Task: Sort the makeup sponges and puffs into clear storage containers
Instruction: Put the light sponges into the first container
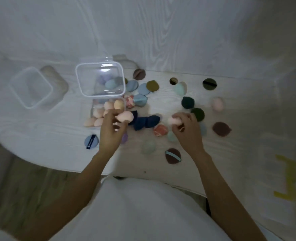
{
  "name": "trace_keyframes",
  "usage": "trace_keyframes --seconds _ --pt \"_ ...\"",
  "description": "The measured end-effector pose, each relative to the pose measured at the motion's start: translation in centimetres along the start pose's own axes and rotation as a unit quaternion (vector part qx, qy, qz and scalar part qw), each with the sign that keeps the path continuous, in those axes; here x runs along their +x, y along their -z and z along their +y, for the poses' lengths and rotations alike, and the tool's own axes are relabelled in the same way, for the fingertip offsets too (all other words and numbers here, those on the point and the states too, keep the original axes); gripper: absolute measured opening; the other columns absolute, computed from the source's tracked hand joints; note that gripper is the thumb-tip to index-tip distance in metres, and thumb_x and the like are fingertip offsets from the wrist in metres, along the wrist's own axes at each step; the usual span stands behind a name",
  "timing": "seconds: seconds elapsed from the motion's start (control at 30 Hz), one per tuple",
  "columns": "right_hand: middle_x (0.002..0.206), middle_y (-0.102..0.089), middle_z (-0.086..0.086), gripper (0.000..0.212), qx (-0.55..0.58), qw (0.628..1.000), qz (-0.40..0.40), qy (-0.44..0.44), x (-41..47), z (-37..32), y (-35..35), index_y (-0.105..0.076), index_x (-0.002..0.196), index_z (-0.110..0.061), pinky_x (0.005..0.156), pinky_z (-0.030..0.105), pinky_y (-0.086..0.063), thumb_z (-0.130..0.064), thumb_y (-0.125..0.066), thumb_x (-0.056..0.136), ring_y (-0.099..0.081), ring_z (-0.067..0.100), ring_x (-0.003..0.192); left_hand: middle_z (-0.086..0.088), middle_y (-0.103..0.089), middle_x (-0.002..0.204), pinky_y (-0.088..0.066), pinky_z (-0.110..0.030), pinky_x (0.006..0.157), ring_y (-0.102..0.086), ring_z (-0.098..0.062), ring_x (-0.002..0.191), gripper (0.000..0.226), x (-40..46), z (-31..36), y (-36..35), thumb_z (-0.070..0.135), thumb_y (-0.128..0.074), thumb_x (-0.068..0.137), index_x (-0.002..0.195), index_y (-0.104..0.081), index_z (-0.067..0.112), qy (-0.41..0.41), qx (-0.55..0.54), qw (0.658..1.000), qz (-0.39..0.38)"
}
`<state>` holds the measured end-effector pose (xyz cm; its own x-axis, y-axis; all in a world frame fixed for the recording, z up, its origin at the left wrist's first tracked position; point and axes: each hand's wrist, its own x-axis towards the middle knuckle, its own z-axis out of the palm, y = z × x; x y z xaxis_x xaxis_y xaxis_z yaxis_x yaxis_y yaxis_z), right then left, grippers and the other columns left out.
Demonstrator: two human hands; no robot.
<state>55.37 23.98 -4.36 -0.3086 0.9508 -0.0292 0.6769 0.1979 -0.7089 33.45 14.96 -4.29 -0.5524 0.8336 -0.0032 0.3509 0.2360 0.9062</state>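
My left hand pinches a pink egg-shaped sponge just beside a clear container that holds several peach and pink sponges. My right hand grips another pink sponge over the table's middle. Behind the first container stands a second clear container with purple, blue and grey sponges inside. Loose puffs and sponges lie scattered between and beyond my hands, among them navy sponges and a marbled red sponge.
A third clear container stands at the far left. A blue puff with a dark strap lies left of my left wrist. A brown puff sits near the table's front edge. The white wood-grain table meets a wall behind.
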Motion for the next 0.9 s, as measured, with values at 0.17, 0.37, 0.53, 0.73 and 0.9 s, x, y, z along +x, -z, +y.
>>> trace_keyframes --seconds 0.17,0.37,0.53,0.73,0.9 --pt "0.106 -0.051 0.009 0.025 0.074 0.996 -0.026 0.049 1.9 -7.1 -5.5 -0.060 0.106 -0.013 0.070 0.005 -0.034 -0.008 -0.063 0.082 -0.047 0.009 0.089 0.001 -0.052 0.110 -0.045 -0.009 0.066 -0.057 -0.001 0.085 0.029 2.7 -3.0 8.2 0.012 -0.065 0.084 0.110 -0.055 0.023 0.008 0.063 0.995 0.081" --pt "0.109 -0.050 0.008 0.031 0.062 0.992 -0.047 0.096 3.2 -13.0 -10.2 -0.059 0.108 -0.010 0.073 0.015 -0.033 -0.010 -0.066 0.078 -0.052 0.019 0.096 -0.001 -0.059 0.107 -0.041 -0.025 0.060 -0.059 -0.015 0.084 0.028 7.8 -5.9 13.0 0.011 -0.067 0.078 0.104 -0.064 0.018 -0.119 0.294 0.948 0.018" --pt "0.106 -0.051 0.009 0.033 0.054 0.994 -0.019 0.088 3.4 -13.9 -11.5 -0.059 0.109 -0.010 0.070 0.010 -0.030 -0.016 -0.065 0.077 -0.048 0.013 0.090 -0.007 -0.064 0.090 -0.046 -0.034 0.057 -0.058 -0.028 0.068 0.033 9.8 -7.4 12.7 -0.002 -0.073 0.063 0.092 -0.069 0.013 -0.240 0.372 0.894 -0.061" --pt "0.096 -0.046 0.005 0.037 0.015 0.997 -0.004 0.082 3.6 -13.2 -11.4 -0.058 0.115 -0.006 0.070 -0.003 -0.031 -0.008 -0.068 0.079 -0.036 0.000 0.074 0.001 -0.066 0.075 -0.028 -0.036 0.074 -0.060 -0.023 0.075 0.022 9.7 -8.2 11.8 0.003 -0.069 0.057 0.073 -0.068 0.019 -0.254 0.476 0.839 -0.063" --pt "0.105 -0.051 0.012 0.033 0.012 0.997 -0.016 0.079 4.2 -13.2 -12.2 -0.058 0.111 -0.007 0.067 0.005 -0.032 -0.008 -0.067 0.079 -0.045 0.011 0.087 0.000 -0.063 0.063 -0.023 -0.033 0.072 -0.054 -0.021 0.055 0.020 9.3 -7.9 11.6 -0.001 -0.068 0.056 0.065 -0.067 0.017 -0.245 0.483 0.837 -0.078"
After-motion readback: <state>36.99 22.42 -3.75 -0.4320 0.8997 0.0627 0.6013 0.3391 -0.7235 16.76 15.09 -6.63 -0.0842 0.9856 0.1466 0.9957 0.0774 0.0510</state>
